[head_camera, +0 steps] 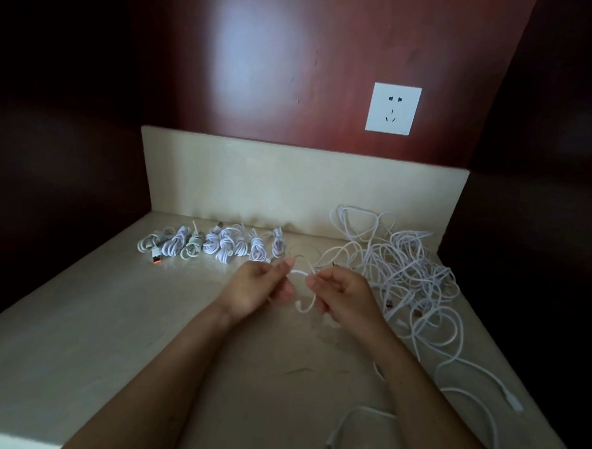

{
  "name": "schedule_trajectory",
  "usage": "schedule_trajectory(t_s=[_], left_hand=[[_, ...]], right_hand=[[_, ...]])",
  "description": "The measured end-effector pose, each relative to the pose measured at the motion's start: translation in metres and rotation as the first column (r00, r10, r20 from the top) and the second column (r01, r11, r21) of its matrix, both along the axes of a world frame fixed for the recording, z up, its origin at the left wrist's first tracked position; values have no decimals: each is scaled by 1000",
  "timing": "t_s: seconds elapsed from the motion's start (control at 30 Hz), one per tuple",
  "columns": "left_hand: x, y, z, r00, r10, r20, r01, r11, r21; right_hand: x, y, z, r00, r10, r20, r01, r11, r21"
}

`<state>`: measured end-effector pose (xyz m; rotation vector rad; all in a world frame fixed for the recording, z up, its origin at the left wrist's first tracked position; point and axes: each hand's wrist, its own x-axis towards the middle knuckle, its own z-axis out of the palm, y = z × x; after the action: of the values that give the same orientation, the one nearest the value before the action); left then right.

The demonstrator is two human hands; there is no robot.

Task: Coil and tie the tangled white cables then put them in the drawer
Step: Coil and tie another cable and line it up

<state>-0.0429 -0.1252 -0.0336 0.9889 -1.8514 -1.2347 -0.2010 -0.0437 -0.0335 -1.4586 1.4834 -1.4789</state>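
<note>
Dim, pale counter (pixel 110 334) holds tied coils (pixel 218 246) at the back and the tangle (pixel 405 264) at right, while left hand (pixel 257 287) and right hand (pixel 342 295) each pinch in a closed grip one cable (pixel 300 273) that looks light, limp and slippery, best held near its loop.

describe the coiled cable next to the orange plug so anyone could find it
Find the pale stone back panel behind the counter; tied cable bundles line its foot. Go to the leftmost bundle. Only it has an orange-tipped plug lying at its near edge.
</note>
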Motion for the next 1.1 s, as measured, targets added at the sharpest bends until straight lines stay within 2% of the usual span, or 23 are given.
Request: schedule_trajectory(t_s=[0.1, 0.17, 0.23, 0.27, 0.33, 0.37, 0.43, 0.53, 0.6, 0.73, 0.87, 1.1], left_hand=[[0, -1, 5, 996, -43, -79, 48, 997, 52], [2, -4, 9, 987, -25, -158, 40, 995, 95], [6, -7, 9, 979, 5, -202, 19, 993, 117], [9, -9, 9, 980, 23, -198, 0, 994, 111], [14, -13, 8, 986, 47, -163, -33, 996, 85], [16, -14, 9, 988, 56, -142, -46, 996, 71], [18, -16, 11, 992, 72, -106, -67, 996, 52], [19, -14, 15, 989, 60, -137, -43, 991, 128], [18, -13, 18, 985, 49, -168, -12, 977, 213], [20, -18, 20, 957, 44, -286, 71, 922, 380], [25, -21, 20, 917, 57, -394, 147, 871, 469], [20, -17, 15, 954, -4, -301, 104, 943, 315]], right_hand=[[10, -6, 1, 993, 62, -103, -62, 998, 7], [15, -11, 1, 967, 65, -247, -67, 998, 1], [21, -19, 3, 909, -13, -416, -14, 998, -61], [25, -22, 6, 904, -90, -418, 41, 991, -127], [36, -28, 13, 938, -238, -253, 164, 945, -283], [41, -32, 16, 940, -283, -191, 208, 918, -337], [49, -41, 19, 937, -286, -201, 197, 907, -373], [54, -54, 10, 939, -178, -295, 99, 959, -264], [55, -59, 1, 935, -149, -322, 92, 978, -186], [51, -65, -15, 887, -169, -430, 96, 978, -186], [47, -63, -16, 874, -232, -427, 160, 967, -199], [47, -53, -15, 843, -306, -443, 233, 949, -212]])
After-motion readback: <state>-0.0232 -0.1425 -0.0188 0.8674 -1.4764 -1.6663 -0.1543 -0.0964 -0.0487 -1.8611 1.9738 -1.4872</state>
